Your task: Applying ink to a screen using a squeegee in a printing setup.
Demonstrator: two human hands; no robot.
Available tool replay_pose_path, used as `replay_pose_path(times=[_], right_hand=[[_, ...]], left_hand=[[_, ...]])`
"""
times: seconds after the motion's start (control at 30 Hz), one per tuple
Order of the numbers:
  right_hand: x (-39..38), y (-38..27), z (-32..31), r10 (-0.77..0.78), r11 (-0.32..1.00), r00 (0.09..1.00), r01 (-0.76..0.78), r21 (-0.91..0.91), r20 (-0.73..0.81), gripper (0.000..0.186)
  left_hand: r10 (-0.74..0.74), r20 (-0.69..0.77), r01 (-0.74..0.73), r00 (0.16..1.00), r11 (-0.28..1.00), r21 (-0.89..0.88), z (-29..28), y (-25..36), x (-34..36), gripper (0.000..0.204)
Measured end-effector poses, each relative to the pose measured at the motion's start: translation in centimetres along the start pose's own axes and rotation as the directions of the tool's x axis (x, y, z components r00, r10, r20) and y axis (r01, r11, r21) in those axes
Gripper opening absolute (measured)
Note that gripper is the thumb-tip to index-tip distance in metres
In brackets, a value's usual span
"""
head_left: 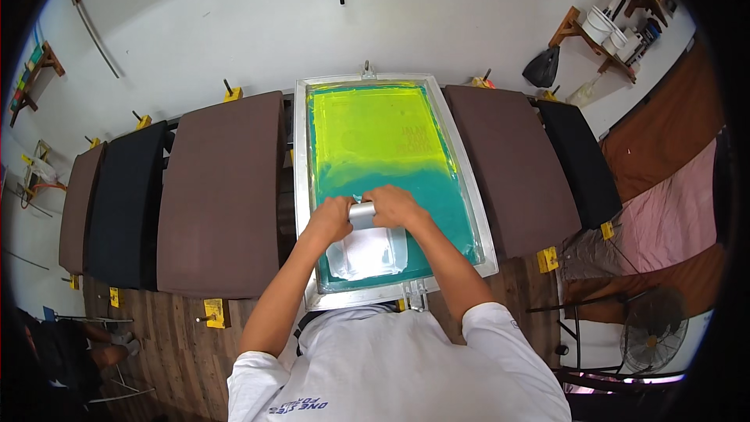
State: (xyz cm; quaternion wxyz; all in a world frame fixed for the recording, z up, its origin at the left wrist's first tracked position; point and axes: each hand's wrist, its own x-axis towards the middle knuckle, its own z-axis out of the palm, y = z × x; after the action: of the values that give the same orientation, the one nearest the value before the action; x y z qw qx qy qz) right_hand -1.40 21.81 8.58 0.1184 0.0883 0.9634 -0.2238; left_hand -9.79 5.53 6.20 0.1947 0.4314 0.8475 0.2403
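Both hands closed on the squeegee point(362, 214): left hand point(331, 219) and right hand point(395, 205) side by side on its grey handle, near end of the screen point(391, 148). Keep pressure even, blade angle const, pull straight. Mesh yellow-green far end, teal near; white ink prob pooled under blade. Alu frame, brown pads point(219, 195) on the counter either side.

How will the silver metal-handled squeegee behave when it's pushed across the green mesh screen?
The silver metal-handled squeegee is gripped by both the left hand and the right hand, so it probably needs firm, even pressure. White ink pooled nearer the person likely makes it glide slickly. The aluminium-framed green mesh screen probably flexes slightly under it.
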Motion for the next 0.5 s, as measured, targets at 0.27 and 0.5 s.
replay_pose_path(times=[0.27,0.5], right_hand=[[-3.0,-0.3,3.3,-0.074,0.997,0.984,0.078,0.016,-0.163,0.037],[-9.7,-2.2,6.0,-0.055,0.997,0.979,0.065,0.044,-0.194,0.040]], left_hand=[[0.007,-0.046,-0.007,0.999,1.000,-0.002,2.1,0.9,-3.3,0.048],[0.003,-0.038,-0.007,0.999,0.994,-0.109,4.0,3.5,-9.8,0.047]])
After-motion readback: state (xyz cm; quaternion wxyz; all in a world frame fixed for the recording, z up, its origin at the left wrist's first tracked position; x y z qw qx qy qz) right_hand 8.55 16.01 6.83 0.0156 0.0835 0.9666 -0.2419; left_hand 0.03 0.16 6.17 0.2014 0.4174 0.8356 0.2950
